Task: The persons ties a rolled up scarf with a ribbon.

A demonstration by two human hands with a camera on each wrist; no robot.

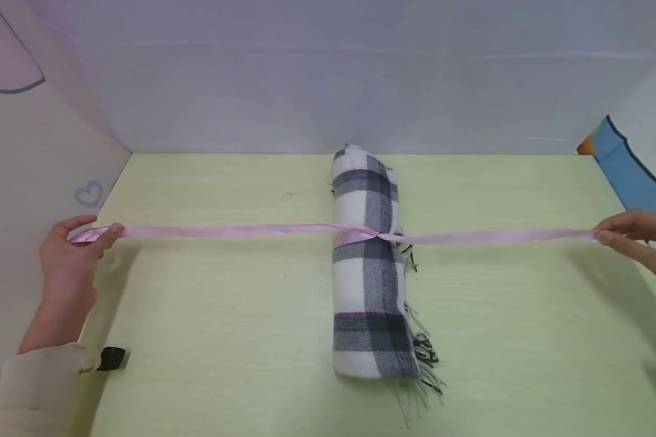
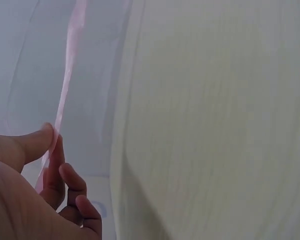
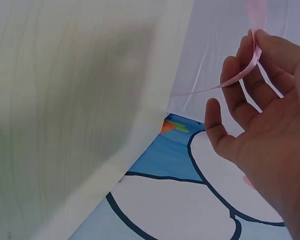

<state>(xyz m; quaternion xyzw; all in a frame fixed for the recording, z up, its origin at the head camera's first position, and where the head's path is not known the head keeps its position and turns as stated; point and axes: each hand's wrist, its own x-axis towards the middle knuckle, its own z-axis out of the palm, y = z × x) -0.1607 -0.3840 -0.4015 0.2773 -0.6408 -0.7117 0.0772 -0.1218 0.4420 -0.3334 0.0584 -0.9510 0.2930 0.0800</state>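
Note:
A rolled plaid scarf (image 1: 352, 291) in white, grey and black stands lengthwise on the table, its dark fringe spilling out at the lower right. Around its middle runs a pink ribbon (image 1: 229, 230), crossed over itself on top of the roll. Both ends stretch out sideways, nearly straight. At the far left my left hand (image 1: 76, 261) pinches one end between thumb and fingers. My right hand (image 1: 642, 240) pinches the other end at the right edge. In the right wrist view, a loose tail of ribbon (image 3: 232, 81) hangs past the fingers of that hand.
The pale yellow-green tabletop (image 1: 224, 334) ends at a white back wall (image 1: 306, 97). Side panels with painted drawings stand left and right, one with a blue patch (image 1: 634, 170). Small black objects show beside the left cuff (image 1: 112, 358) and at the right edge.

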